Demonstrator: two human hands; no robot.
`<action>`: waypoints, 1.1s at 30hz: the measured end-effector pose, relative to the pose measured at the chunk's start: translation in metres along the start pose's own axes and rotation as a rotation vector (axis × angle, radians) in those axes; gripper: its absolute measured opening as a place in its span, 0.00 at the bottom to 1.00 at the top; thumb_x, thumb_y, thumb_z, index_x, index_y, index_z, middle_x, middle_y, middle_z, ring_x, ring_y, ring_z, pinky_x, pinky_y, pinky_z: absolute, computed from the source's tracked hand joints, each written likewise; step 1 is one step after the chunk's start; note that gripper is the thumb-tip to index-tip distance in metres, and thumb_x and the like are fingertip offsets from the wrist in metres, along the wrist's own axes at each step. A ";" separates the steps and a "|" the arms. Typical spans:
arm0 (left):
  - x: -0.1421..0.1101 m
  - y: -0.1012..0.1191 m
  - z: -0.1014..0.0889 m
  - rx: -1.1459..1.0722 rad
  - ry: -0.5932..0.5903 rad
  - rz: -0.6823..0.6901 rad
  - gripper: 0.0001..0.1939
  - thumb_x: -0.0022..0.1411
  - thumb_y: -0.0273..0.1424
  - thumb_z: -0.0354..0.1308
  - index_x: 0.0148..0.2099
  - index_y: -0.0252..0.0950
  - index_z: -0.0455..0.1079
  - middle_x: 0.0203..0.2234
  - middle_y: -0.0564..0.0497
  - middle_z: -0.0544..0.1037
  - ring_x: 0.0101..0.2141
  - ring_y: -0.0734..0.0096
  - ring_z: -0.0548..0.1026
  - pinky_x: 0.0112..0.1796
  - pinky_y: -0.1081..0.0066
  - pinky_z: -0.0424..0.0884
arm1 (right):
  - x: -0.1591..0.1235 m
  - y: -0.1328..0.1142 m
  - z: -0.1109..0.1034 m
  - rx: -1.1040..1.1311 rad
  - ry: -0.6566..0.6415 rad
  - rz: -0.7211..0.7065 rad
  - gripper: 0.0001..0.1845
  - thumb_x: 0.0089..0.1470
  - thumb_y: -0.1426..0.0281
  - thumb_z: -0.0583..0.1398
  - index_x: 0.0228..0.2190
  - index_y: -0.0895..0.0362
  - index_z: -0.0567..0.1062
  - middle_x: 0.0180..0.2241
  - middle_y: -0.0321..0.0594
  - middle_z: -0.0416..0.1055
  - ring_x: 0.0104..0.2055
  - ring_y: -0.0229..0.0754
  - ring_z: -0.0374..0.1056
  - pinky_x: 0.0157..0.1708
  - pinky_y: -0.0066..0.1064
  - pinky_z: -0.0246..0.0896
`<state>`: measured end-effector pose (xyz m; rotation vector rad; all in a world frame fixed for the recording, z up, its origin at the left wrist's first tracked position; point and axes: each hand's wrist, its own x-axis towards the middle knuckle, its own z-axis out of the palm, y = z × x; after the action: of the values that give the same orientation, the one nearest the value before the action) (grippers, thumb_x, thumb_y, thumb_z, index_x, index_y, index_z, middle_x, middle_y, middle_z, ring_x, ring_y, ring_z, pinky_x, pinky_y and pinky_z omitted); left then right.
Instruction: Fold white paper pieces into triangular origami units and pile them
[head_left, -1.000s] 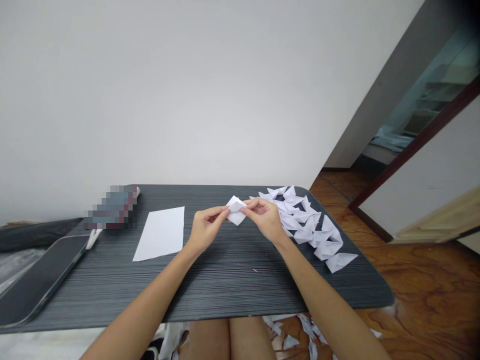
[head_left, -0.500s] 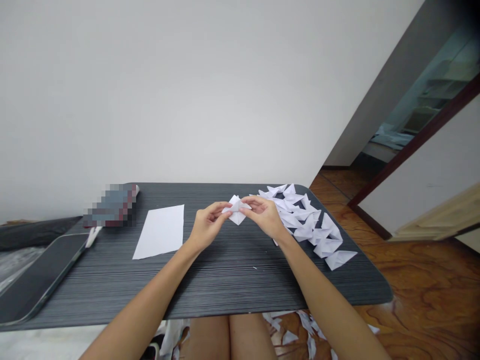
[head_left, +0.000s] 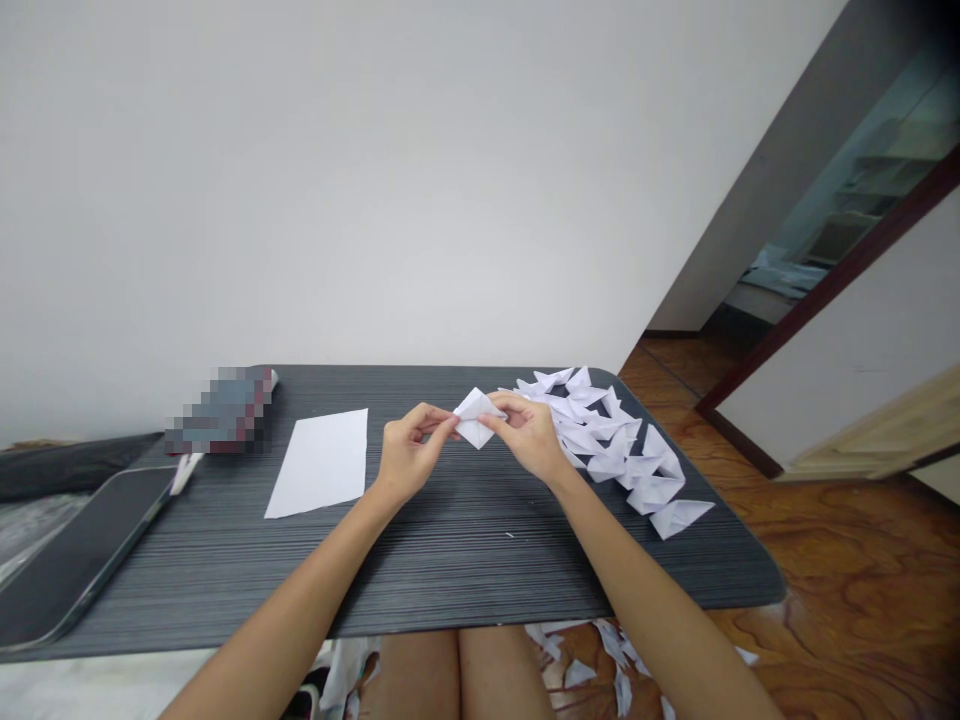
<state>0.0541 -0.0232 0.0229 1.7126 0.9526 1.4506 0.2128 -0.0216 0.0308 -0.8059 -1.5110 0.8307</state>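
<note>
A small folded white paper (head_left: 478, 418), diamond-shaped with creases across its middle, is held up above the dark table. My left hand (head_left: 411, 448) pinches its left corner between thumb and fingertips. On the other side, my right hand (head_left: 531, 432) grips the right part, thumb in front and fingers behind, which hide the right edge. Just beyond my right hand lies a pile of folded white paper pieces (head_left: 600, 440), partly covered by that hand. To the left of my hands, a flat white paper sheet (head_left: 321, 465) rests on the table.
The dark grained table (head_left: 465, 560) meets a white wall at its far side. A blurred-out flat object (head_left: 225, 410) lies at the back left, near a dark phone-like slab (head_left: 90, 550). Paper scraps (head_left: 581, 672) litter the wooden floor under the table's front edge.
The folded paper has flattened into a plainer diamond and shifted slightly right. My left hand has slid outward to its left corner; the right hand keeps its grip.
</note>
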 end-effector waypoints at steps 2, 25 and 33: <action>0.001 0.002 0.000 -0.023 0.002 -0.025 0.08 0.51 0.33 0.56 0.29 0.33 0.65 0.22 0.51 0.74 0.24 0.72 0.74 0.28 0.74 0.71 | 0.000 0.000 0.002 0.041 0.012 0.039 0.05 0.41 0.68 0.61 0.24 0.57 0.74 0.28 0.38 0.71 0.33 0.40 0.65 0.34 0.32 0.60; 0.007 0.006 -0.002 -0.096 -0.127 -0.179 0.14 0.51 0.36 0.56 0.32 0.28 0.72 0.17 0.51 0.74 0.18 0.76 0.69 0.21 0.76 0.65 | -0.003 0.010 0.009 0.241 0.002 0.236 0.15 0.41 0.70 0.61 0.35 0.58 0.70 0.31 0.39 0.73 0.32 0.36 0.69 0.33 0.29 0.64; 0.008 0.003 -0.003 -0.151 -0.178 -0.214 0.21 0.56 0.35 0.51 0.47 0.24 0.66 0.12 0.50 0.73 0.14 0.74 0.69 0.18 0.76 0.63 | 0.000 0.007 0.009 0.191 -0.019 0.245 0.14 0.40 0.71 0.61 0.34 0.59 0.72 0.34 0.42 0.73 0.37 0.39 0.68 0.39 0.33 0.63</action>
<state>0.0518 -0.0175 0.0293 1.5496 0.8773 1.1806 0.2043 -0.0188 0.0235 -0.8520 -1.3417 1.1486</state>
